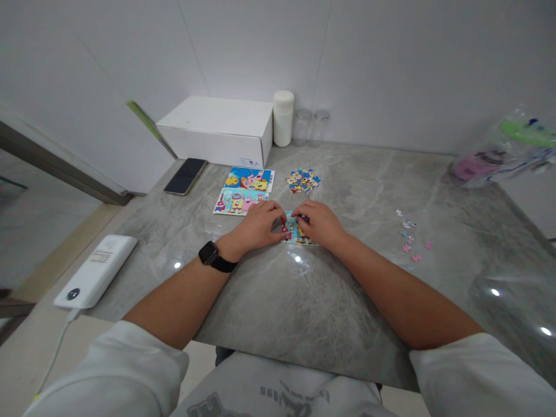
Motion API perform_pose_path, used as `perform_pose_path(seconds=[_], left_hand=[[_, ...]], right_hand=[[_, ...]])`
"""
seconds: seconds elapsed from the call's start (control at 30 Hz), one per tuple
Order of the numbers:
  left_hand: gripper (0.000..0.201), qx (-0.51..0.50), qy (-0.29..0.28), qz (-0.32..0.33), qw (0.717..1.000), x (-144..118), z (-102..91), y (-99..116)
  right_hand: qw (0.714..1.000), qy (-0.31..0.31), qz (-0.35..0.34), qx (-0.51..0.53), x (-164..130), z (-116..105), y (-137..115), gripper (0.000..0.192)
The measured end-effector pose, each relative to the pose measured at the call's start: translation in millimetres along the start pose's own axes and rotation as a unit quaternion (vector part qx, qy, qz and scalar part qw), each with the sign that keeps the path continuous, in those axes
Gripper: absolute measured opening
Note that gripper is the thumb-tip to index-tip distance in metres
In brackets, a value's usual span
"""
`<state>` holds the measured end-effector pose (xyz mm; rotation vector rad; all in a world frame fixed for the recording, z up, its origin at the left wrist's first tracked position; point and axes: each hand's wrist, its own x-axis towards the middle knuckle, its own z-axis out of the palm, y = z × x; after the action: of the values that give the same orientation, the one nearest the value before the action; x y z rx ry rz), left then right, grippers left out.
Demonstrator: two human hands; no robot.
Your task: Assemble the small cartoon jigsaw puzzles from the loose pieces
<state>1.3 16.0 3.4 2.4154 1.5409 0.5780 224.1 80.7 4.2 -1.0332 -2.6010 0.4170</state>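
From where I stand, the grey marbled tabletop (269, 313) takes up most of the view. At its back edge, against the wall, sits a long white cardboard box (221, 142), a green-handled thin tool (143, 119) leaning beside it. A clear plastic bag (486, 159) with pink and green contents slumps at the far right corner. A white power bank (98, 272) with a cable lies at the left edge, and a black-screened phone (186, 176) in front of the box. Just right of the box stand a white cylindrical bottle (284, 119) and two clear lidded jars (311, 127).

The left hand (261, 225) has thumb and forefinger spread at the left edge of a small, colourful cartoon jigsaw (293, 229) lying flat near the middle. The right hand (320, 223) curls over its right side, hiding part of it; I can't tell whether those fingers pinch a piece. Beyond the left hand lie two bright cartoon picture cards (235, 201), the nearer partly covered by it. Behind the jigsaw is a heap of mixed loose pieces (303, 180); well to the right, a few pink and pale-blue pieces (407, 236) lie scattered.
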Motion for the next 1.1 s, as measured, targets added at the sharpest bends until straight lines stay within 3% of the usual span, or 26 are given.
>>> perform_pose_path(seconds=[0.33,0.7,0.83,0.97,1.1], left_hand=[[0.027,-0.006,-0.009,0.032,0.999,1,1.7,-3],[0.015,-0.004,-0.019,0.059,0.998,0,-9.6,2],[0.03,-0.007,0.0,0.081,0.997,1,-13.8,4],[0.027,-0.02,0.0,0.094,0.995,0,-15.7,6],[0.03,-0.029,-0.029,0.1,0.994,-2,-12.9,6]], right_hand=[[1.0,0.021,0.018,-0.012,-4,-2,7,0.023],[0.993,-0.076,-0.059,-0.067,-17,-11,-13,0.024],[0.996,-0.048,-0.039,-0.062,-18,-41,-13,0.025],[0.999,0.023,0.013,-0.04,-28,-90,-8,0.029],[0.993,-0.03,0.04,-0.102,-41,-116,9,0.031]])
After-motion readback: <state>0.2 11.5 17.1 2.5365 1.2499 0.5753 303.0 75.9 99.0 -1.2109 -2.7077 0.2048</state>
